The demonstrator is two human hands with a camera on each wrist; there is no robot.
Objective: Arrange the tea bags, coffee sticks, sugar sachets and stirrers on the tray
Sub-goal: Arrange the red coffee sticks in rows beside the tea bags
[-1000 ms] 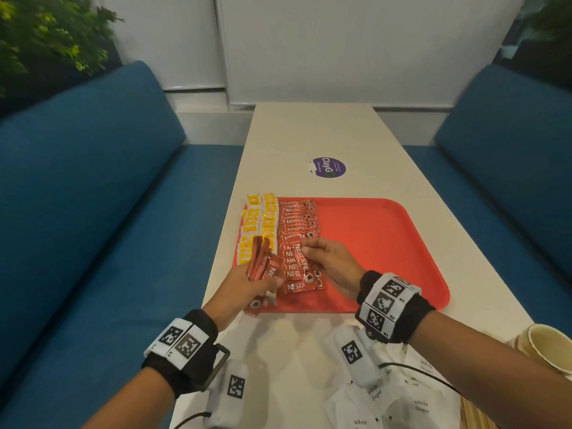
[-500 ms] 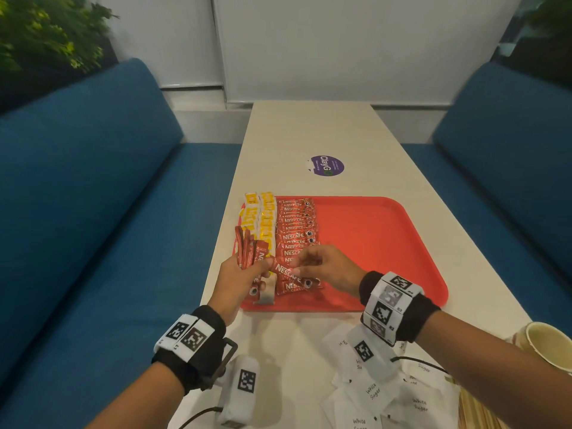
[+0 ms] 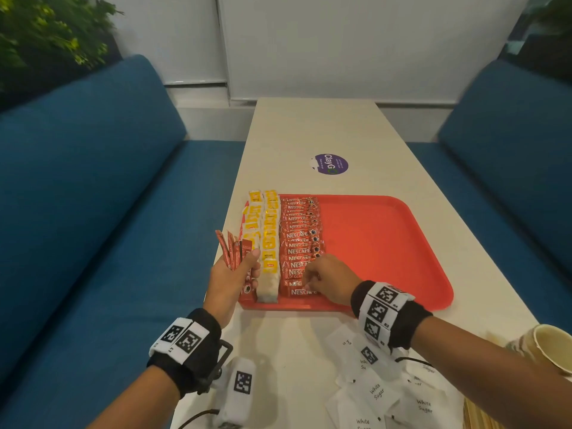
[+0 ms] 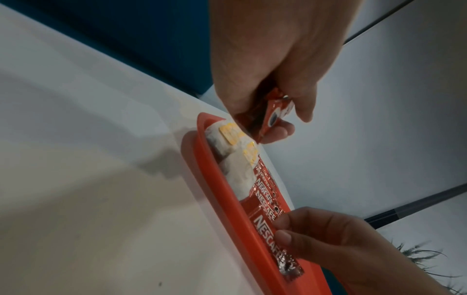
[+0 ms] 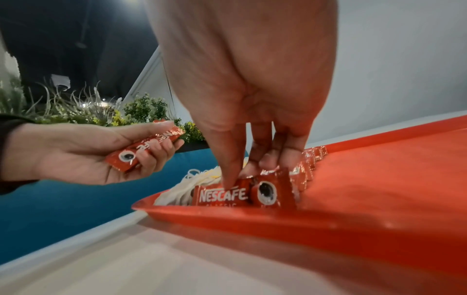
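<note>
While the left hand [image 3: 230, 278] hovers just off the left edge of the red tray [image 3: 387, 243], its fingers are curled round a spare bundle of coffee sticks [image 3: 233, 250] that stand roughly upright, fanned away from the person. Just inside that edge of the tray lie two columns of yellow-tagged tea bags [image 3: 268, 233], and beside them runs the column of laid coffee sticks [image 3: 301, 243] — each stick with its long axis across the tray, left to right, stacked from the far rim toward the near one. At the near end of that column the right hand [image 3: 328, 281] presses down with thumb and fingertips [image 5: 231, 177] on the last stick [image 5: 222, 196], apparently pinching it into line against the near rim. By my judgement the next stick must pass from the left hand to the right and turn from upright to crosswise — though little room seems left at the tray's near rim. Nearer the person than the tray, right of centre, the white sugar sachets [image 3: 376, 393] lie loose on the table [image 3: 309, 128], not yet on the tray.
</note>
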